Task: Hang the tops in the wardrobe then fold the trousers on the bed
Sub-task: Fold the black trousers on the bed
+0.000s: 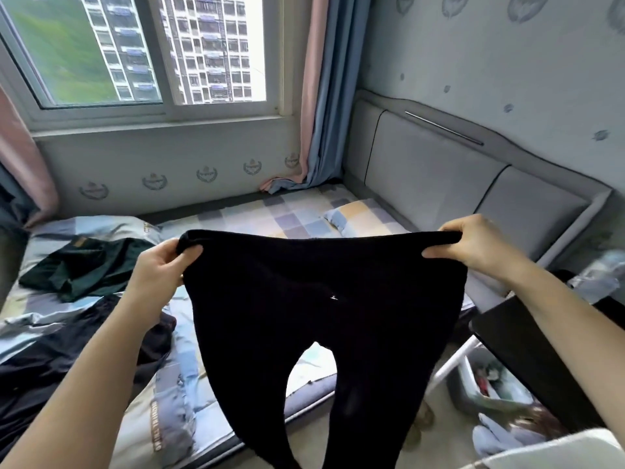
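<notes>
A pair of black trousers (pixel 324 306) hangs spread in the air over the bed's near edge, waistband up and both legs dangling below the frame. My left hand (pixel 162 265) grips the waistband's left corner. My right hand (pixel 473 245) grips its right corner. The bed (pixel 270 214) with a checked sheet lies behind and below. A dark green garment (pixel 84 269) lies crumpled on the bed at the left, and another dark garment (pixel 50 363) lies nearer me at the lower left.
A checked pillow (pixel 362 214) rests by the grey padded headboard (pixel 439 170). A window with pink and blue curtains (pixel 321 96) is behind the bed. To the right stand a black table (pixel 527 346) and a grey bin (pixel 480 387) on the floor.
</notes>
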The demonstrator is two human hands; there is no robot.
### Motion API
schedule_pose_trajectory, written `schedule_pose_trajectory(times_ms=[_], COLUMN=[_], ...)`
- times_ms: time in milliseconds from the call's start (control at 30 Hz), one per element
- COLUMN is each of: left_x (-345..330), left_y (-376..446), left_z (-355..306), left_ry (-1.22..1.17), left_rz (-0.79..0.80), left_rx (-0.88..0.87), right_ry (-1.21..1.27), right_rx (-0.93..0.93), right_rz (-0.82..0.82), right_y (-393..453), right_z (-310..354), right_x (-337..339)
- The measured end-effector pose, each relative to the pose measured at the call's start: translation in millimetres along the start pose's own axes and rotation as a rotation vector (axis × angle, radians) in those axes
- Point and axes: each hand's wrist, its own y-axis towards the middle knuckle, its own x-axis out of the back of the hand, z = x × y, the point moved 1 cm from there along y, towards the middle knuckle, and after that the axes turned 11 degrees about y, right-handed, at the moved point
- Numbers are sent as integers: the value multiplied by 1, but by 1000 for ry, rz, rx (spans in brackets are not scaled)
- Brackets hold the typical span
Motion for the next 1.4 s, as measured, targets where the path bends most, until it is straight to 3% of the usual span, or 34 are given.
schedule_pose_trajectory(times_ms=[267, 533, 700, 900, 1167, 1267, 1400], left_x=[2, -4, -22, -45, -31, -23, -21], left_y=[22, 95, 161, 205, 242, 293, 438], left_z=[11, 23, 54, 99, 149, 153, 202], left_ry=[40, 81, 106, 88, 15, 49, 172], left_rz=[-51, -178, -274, -316, -145, -95, -186], left_rx=[-37, -32, 114, 313, 554, 568, 514], right_ry=[285, 519, 618, 527, 462, 466, 296], right_rx=[-7, 116, 76, -3, -78, -86, 31], right_rz=[62, 38, 281, 534, 765, 718, 299], right_y=[51, 173, 268, 340, 413, 458, 573], right_z=[-11, -35, -65, -103, -134, -125, -119], right_x=[-6, -47, -82, -123, -168, -190, -288])
